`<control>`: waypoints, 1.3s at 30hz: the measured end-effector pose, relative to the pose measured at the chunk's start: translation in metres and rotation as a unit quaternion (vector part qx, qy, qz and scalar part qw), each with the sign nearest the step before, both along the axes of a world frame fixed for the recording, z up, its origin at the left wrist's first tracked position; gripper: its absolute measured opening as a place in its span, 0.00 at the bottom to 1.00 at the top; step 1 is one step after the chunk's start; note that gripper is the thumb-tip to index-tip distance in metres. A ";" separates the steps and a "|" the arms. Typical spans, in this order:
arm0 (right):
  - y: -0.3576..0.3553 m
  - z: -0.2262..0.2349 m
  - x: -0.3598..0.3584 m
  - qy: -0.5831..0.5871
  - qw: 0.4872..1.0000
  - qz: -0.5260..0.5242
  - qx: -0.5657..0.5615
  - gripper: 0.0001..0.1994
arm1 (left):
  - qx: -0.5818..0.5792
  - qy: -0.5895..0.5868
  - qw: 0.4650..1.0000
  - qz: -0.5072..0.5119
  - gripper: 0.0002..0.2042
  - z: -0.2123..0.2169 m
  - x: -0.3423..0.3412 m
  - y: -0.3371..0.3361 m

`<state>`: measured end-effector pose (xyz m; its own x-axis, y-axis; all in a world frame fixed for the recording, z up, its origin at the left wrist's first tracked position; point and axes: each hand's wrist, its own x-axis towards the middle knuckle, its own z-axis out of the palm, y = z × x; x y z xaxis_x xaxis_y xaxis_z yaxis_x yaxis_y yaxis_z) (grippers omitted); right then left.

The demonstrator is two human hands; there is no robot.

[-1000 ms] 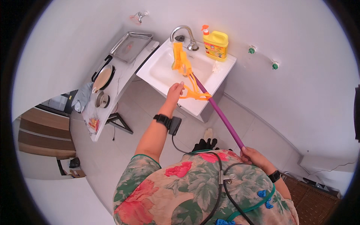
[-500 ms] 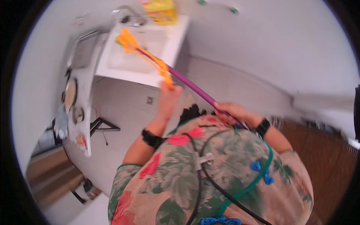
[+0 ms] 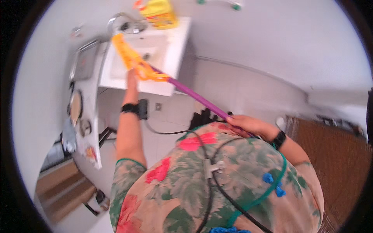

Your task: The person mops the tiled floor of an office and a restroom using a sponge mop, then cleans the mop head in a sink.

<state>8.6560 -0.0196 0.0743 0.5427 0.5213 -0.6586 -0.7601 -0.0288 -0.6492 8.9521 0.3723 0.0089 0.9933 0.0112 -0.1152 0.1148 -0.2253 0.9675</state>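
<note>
A mop with a purple pole [image 3: 200,99] and an orange head [image 3: 126,50] slants across in front of me, its head over the white sink [image 3: 116,73]. My left hand [image 3: 132,77] is stretched forward and grips the orange head part from below; some of its fingers are hidden behind it. Close to my waist, my right hand [image 3: 244,125] is wrapped round the lower end of the purple pole. An orange lever-like part [image 3: 157,75] lies along the pole near the head. Black bands are on both wrists.
A curved tap [image 3: 116,19] and a yellow jug [image 3: 161,13] stand behind the sink. To the left, a narrow counter carries a metal tray [image 3: 86,62] and a round beige lid-like thing [image 3: 75,105]. A brown mat-like surface [image 3: 326,171] lies to the right. A cable hangs from my left wrist.
My left hand has moved forward and left, from the orange part along the pole up to the head. The mop head has swung slightly left; my right hand stays on the pole.
</note>
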 end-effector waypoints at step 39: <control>0.000 0.027 0.019 0.170 0.978 -0.072 0.097 0.17 | 0.195 -0.202 0.960 0.009 0.19 0.098 -0.150 -0.105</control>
